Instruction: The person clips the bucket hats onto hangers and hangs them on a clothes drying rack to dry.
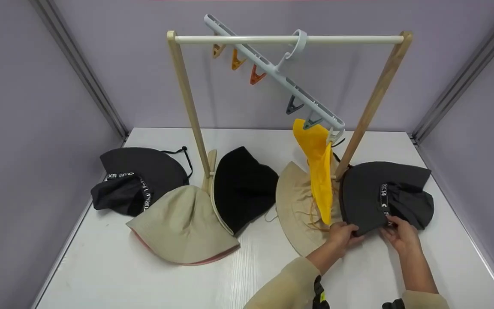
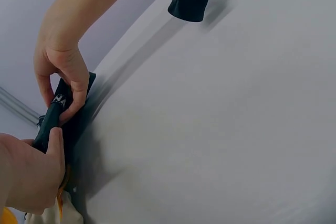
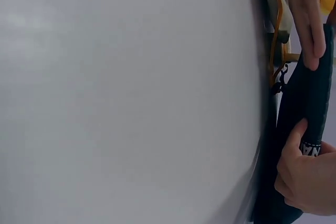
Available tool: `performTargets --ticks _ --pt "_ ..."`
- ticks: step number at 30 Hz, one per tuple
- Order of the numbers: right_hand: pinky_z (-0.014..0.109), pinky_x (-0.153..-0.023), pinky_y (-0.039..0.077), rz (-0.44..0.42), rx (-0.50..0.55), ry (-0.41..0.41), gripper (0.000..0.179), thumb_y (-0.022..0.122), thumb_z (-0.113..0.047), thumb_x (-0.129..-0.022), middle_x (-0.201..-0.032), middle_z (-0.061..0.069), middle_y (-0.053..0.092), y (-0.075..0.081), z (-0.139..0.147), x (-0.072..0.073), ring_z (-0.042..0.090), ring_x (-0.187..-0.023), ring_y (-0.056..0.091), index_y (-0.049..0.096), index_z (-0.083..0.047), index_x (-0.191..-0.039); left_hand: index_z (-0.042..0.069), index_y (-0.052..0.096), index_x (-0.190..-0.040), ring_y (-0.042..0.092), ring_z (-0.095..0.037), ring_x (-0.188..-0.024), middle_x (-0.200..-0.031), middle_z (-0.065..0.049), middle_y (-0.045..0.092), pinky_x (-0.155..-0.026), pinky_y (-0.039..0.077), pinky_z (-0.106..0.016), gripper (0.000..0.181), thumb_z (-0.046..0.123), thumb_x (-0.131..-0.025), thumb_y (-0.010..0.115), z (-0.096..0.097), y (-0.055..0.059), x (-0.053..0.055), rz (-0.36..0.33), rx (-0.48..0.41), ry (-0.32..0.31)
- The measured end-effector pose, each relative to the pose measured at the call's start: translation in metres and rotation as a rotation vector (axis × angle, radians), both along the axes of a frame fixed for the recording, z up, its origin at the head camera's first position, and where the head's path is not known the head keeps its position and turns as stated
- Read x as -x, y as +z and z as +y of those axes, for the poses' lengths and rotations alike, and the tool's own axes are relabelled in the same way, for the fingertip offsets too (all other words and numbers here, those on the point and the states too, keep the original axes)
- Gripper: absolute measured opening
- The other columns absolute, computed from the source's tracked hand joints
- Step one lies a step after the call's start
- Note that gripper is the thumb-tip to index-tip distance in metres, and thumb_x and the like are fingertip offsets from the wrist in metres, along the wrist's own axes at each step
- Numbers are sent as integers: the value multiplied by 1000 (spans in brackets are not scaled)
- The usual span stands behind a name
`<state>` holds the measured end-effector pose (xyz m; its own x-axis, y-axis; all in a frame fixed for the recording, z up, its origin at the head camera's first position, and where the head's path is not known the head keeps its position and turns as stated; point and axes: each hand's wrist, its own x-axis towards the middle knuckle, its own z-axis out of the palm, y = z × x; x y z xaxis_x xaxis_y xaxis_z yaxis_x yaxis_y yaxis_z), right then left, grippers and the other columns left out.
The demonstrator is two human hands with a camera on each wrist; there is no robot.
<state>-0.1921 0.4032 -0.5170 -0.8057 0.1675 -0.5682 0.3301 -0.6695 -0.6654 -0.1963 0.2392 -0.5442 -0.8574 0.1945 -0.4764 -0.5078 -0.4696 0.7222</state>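
A dark wide-brimmed sun hat (image 1: 360, 201) with a white-lettered band lies on the right side of the table. My left hand (image 1: 342, 235) pinches its brim at the near left edge, thumb on top. Beside it, my right hand (image 1: 402, 235) grips the hat near the lettered band, thumb above and fingers underneath. In the right wrist view the near edge of the hat (image 3: 294, 103) is lifted off the table between both hands. A beige hat (image 1: 292, 206) with orange cord lies just left of it, partly covered by a hanging yellow hat (image 1: 317, 159).
A wooden rack (image 1: 187, 94) carries a pale clip hanger (image 1: 268, 66) with several coloured clips; one clip holds the yellow hat. On the left lie another dark hat (image 1: 161, 167), a beige bucket hat (image 1: 182, 223) and a black bucket hat (image 1: 245, 189). Walls enclose the white table (image 1: 255, 283).
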Motion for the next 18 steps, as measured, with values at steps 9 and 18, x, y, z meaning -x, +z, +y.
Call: performTargets --ticks 9,18 --pt "28 -84 45 47 -54 38 24 50 0 -92 -94 2 50 5 -16 -11 12 -81 59 38 -7 -110 -11 37 -129 60 -33 -91 -111 -22 51 -74 51 -38 54 -2 -82 62 -9 4 6 -82 -16 -1" --pt "31 -88 43 39 79 -34 4 51 -1 -91 -92 3 53 -1 -22 -23 14 -83 60 52 -4 -92 -6 38 -131 62 -34 -86 -111 -21 53 -69 52 -39 60 -11 -77 65 -11 7 3 -119 -38 79"
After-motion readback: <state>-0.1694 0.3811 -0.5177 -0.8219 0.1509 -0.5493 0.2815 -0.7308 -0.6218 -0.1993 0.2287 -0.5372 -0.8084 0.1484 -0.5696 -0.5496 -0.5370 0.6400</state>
